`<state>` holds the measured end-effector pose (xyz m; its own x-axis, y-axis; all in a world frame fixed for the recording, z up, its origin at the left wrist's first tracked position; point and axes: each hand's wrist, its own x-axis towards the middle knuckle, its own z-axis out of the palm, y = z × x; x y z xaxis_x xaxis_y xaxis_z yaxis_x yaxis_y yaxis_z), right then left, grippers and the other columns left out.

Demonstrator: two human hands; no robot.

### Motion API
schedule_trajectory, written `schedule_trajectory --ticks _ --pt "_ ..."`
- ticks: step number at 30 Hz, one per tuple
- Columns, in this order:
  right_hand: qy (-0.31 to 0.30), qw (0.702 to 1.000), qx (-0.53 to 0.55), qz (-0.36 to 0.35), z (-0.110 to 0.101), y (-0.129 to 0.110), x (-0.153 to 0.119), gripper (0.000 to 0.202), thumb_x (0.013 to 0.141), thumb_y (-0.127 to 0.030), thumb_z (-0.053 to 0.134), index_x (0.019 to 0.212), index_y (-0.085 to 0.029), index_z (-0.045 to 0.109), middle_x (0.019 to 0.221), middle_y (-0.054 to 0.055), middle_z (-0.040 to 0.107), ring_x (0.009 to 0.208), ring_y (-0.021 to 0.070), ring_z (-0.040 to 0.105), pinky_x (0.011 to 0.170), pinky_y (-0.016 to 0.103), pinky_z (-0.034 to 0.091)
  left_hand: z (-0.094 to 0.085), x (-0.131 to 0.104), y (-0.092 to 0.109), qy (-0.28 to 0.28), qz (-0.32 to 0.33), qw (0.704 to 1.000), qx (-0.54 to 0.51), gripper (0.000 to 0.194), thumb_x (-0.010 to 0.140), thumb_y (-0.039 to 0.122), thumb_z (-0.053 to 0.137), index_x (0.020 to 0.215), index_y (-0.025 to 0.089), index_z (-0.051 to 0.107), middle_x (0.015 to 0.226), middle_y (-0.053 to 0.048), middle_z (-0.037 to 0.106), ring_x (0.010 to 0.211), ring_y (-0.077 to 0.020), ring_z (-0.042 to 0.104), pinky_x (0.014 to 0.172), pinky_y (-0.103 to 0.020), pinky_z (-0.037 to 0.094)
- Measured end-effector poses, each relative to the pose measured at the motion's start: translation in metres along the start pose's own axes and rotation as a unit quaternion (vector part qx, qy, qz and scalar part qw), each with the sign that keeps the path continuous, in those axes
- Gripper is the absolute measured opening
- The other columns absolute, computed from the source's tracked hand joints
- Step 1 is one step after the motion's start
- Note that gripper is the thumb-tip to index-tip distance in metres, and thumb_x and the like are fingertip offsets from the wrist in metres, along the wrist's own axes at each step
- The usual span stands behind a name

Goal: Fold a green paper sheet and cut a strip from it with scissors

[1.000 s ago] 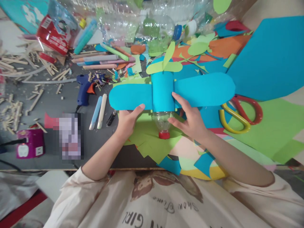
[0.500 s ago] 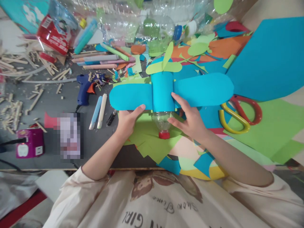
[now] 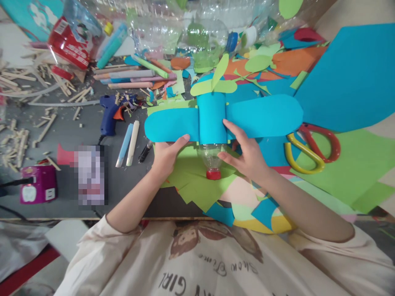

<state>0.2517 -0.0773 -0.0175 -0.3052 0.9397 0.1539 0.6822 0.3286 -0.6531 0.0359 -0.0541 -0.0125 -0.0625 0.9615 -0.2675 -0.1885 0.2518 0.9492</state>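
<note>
A toy airplane [image 3: 212, 119] made from a plastic bottle lies between my hands, wrapped in blue paper with two rounded blue wings. Light green propeller blades [image 3: 213, 85] sit at its far end, and the clear bottle neck with a red cap [image 3: 213, 174] points toward me. My left hand [image 3: 166, 158] grips the left wing's near edge, thumb on top and fingers hidden beneath. My right hand [image 3: 247, 152] holds the body's right side, its index fingertip at the wing joint and its thumb beside the bottle neck. Its other fingers are partly hidden under the right wing.
Left of the airplane are a blue glue gun [image 3: 108, 115], two markers [image 3: 128, 144], a black pen [image 3: 145, 152] and a purple power socket [image 3: 38, 185]. Scissors [image 3: 321, 144] with red and yellow handles lie right. Clear bottles [image 3: 173, 28] and paper scraps fill the back.
The airplane's left wing tip has shifted very slightly to the right. Both hands keep nearly the same hold.
</note>
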Motion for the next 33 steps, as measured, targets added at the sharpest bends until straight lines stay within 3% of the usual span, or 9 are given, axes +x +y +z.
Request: schedule_trajectory --ticks 18,27,33 --pt "0.011 1.0 0.015 0.016 -0.001 -0.0022 0.0024 0.08 0.087 -0.078 0.039 0.144 -0.023 0.046 0.119 0.015 0.065 0.062 0.0172 0.058 0.05 0.032 0.049 -0.0007 0.0001 -0.0013 -0.014 0.009 1.0 0.009 0.06 0.06 0.049 0.088 0.106 0.019 0.065 0.089 -0.007 0.075 0.091 -0.0271 0.074 0.085 -0.039 0.063" --pt "0.014 1.0 0.003 0.005 0.0005 -0.0014 0.002 0.079 0.088 -0.078 0.036 0.145 -0.023 0.043 0.121 0.015 0.064 0.06 0.0155 0.058 0.049 0.03 0.047 0.0006 0.0012 -0.0025 -0.014 0.02 1.0 -0.002 0.069 0.058 0.05 0.09 0.114 0.02 0.064 0.093 -0.008 0.076 0.098 -0.029 0.073 0.091 -0.041 0.061" --pt "-0.007 1.0 0.01 0.005 -0.0008 -0.0005 0.0021 0.078 0.089 -0.077 0.037 0.148 -0.026 0.039 0.123 0.014 0.063 0.063 0.0171 0.059 0.051 0.031 0.049 0.0007 0.001 -0.0001 -0.018 0.005 1.0 0.0 0.073 0.056 0.05 0.091 0.117 0.019 0.063 0.093 -0.009 0.076 0.094 -0.0294 0.074 0.086 -0.041 0.063"
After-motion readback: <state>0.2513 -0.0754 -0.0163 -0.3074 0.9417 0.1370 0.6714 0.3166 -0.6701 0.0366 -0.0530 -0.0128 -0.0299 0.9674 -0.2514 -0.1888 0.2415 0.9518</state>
